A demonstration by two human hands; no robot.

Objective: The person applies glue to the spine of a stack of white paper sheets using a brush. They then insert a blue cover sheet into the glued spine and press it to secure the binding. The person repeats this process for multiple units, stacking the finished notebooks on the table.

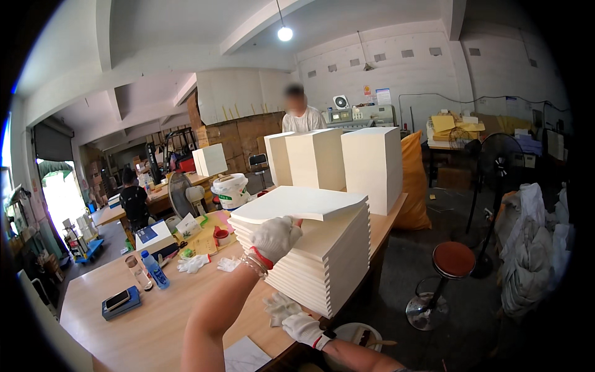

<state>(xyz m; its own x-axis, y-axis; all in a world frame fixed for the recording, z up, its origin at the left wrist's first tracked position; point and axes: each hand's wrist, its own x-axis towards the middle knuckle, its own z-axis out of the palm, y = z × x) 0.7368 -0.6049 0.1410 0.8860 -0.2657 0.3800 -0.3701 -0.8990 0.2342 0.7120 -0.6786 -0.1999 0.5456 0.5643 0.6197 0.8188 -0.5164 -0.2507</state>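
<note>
A tall stack of white paper (328, 266) in stepped bundles stands at the table's near right corner. My left hand (276, 239), in a white glove with bare fingertips, is closed on the near edge of the top paper bundle (297, 201), which bends up there. My right hand (304, 328), gloved too, rests low at the table edge below the stack, its fingers pointing left and loosely extended. Next to its fingers lies a loose white glove (282, 307); whether they touch I cannot tell.
Taller paper stacks (372, 167) stand behind, near a white bucket (230, 191). Bottles (155, 271) and a phone (118, 299) on a blue box are at left. A tub with a brush (356, 338) sits below the edge; a red stool (450, 259) stands right. A person (304, 118) is beyond the table.
</note>
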